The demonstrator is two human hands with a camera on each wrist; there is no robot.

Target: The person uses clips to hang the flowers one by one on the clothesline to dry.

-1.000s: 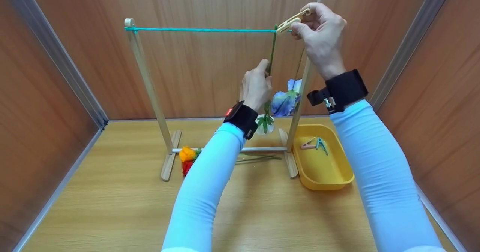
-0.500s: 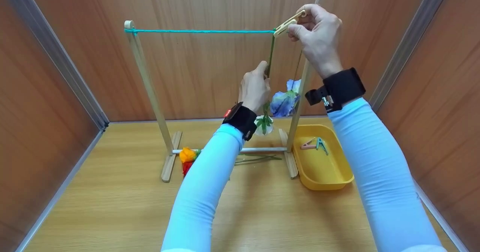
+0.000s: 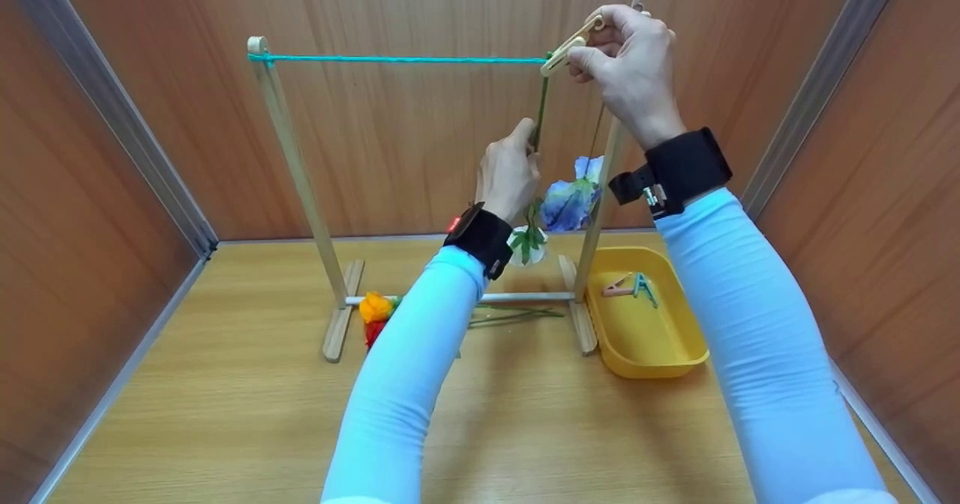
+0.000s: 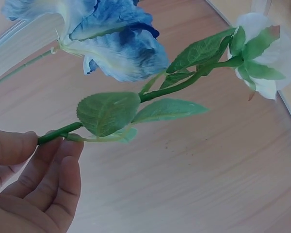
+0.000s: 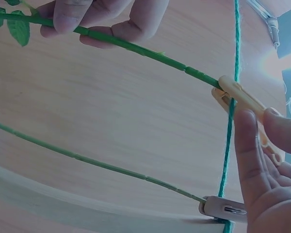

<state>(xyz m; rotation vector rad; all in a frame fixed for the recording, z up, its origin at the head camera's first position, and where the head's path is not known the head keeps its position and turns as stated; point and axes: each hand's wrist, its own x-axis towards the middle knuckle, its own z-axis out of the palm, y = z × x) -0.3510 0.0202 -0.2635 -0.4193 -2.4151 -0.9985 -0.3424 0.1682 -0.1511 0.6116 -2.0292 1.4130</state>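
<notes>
My left hand (image 3: 510,178) pinches the green stem of a white artificial flower (image 4: 264,56), which hangs head down below the string (image 3: 405,59). My right hand (image 3: 632,69) pinches a pale yellow clothespin (image 5: 247,99) between thumb and fingers. In the right wrist view its tip straddles the teal string and meets the end of the green stem (image 5: 155,57). A blue flower (image 3: 568,200) hangs upside down to the right, its thin stem clipped to the string by another clothespin (image 5: 223,208). That clothespin is largely hidden in the head view.
A wooden frame (image 3: 292,151) carries the string between two posts. Orange (image 3: 375,307) and red (image 3: 373,333) flowers lie at its base, partly behind my left sleeve. On the right stands a yellow tray (image 3: 652,361) with pink (image 3: 617,289) and teal (image 3: 643,288) clothespins inside.
My right hand and the clothespin have shifted slightly left, and the clothespin's tip now overlaps the stem end at the string. My left hand stays nearly still on the stem.
</notes>
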